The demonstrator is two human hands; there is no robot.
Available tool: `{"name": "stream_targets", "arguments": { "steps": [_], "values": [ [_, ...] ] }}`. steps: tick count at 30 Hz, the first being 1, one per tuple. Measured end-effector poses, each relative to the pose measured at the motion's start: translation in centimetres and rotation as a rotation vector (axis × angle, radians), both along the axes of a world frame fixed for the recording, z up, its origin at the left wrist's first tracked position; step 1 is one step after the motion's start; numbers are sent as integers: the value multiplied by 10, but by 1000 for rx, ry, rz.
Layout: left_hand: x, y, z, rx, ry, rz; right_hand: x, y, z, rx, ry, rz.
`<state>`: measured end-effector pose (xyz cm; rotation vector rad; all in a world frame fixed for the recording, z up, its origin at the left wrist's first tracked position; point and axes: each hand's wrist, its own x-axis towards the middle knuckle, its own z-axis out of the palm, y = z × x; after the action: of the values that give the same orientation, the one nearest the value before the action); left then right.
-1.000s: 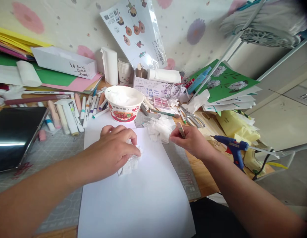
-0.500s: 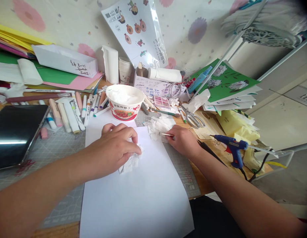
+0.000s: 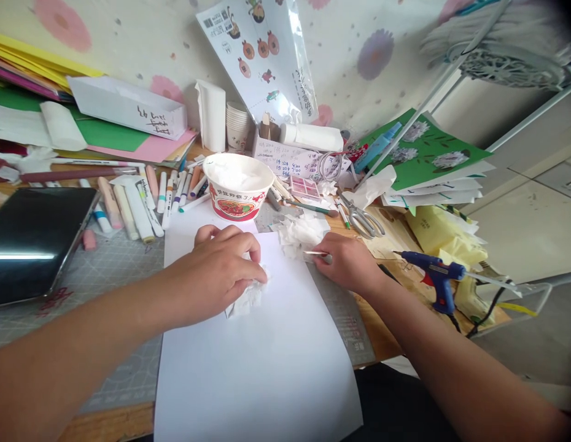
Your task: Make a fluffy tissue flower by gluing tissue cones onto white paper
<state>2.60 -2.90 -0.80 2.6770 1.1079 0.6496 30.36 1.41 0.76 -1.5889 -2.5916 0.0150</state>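
Observation:
My left hand (image 3: 230,264) is bent over a crumpled piece of white tissue (image 3: 246,302) on a sheet of white paper (image 3: 253,374). Its thumb and fingertips press together on the tissue, partly hiding it. My right hand (image 3: 345,261) rests right of the paper, closed around a thin pale stick (image 3: 315,253) that points left. Just beyond that stick lies a loose heap of torn white tissue (image 3: 301,233). Behind both hands stands a printed paper bowl (image 3: 238,190) with white material inside.
Markers (image 3: 138,209) and a black tablet (image 3: 32,239) lie to the left. On the right are scissors (image 3: 363,218) and a blue glue gun (image 3: 435,276) with a cord. A grey cutting mat (image 3: 120,368) lies under the paper. Green sheets with tissue flowers (image 3: 437,150) lean at the back right.
The whole view has shifted slightly, so things appear a little further right. Both hands keep nearly the same pose over the same things.

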Motion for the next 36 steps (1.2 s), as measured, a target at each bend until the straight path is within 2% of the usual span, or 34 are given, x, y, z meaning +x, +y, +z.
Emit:
{"name": "stream_targets", "arguments": {
  "steps": [6, 14, 22, 25, 27, 30, 32, 34, 36],
  "values": [
    [-1, 1, 0, 7, -9, -2, -5, 2, -4, 23, -19, -44],
    [0, 1, 0, -10, -3, -4, 4, 6, 0, -17, 29, -18],
    [0, 1, 0, 6, -11, 3, -3, 1, -3, 2, 8, -7],
    [-1, 2, -1, -2, -17, 4, -3, 0, 4, 1, 72, -1],
    [-1, 2, 0, -13, -23, 4, -2, -6, 17, -9, 134, 16],
    [0, 2, 5, -73, -1, 21, -6, -24, 41, -179, 298, 132],
    [1, 1, 10, -132, 29, 42, -13, -38, 52, -511, 529, 280],
    [3, 1, 14, -173, 51, 58, -25, -47, 53, -756, 663, 341],
    [3, 1, 17, -198, 65, 61, -38, -50, 44, -852, 687, 295]
  ]
}}
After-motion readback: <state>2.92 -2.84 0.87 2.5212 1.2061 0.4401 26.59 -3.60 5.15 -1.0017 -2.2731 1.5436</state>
